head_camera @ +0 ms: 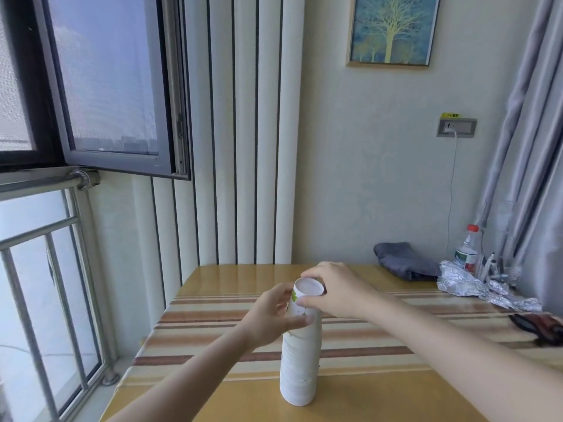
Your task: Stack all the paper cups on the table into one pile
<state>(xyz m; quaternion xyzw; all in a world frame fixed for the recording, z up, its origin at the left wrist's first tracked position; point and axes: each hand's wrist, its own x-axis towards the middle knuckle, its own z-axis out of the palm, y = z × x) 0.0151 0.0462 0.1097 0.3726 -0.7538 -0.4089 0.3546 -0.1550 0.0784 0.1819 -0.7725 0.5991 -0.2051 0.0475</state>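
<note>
A tall pile of white paper cups stands upside down near the front middle of the wooden table. The top cup, white with a green mark, sits on the pile with its flat base upward. My left hand grips the pile's upper part from the left. My right hand curls over the top cup from the right, thumb on its side and fingers behind its base. No loose cups show elsewhere on the table.
A striped runner crosses the table. At the back right lie a grey folded cloth, crumpled foil, a water bottle and a dark object at the right edge. An open window is on the left.
</note>
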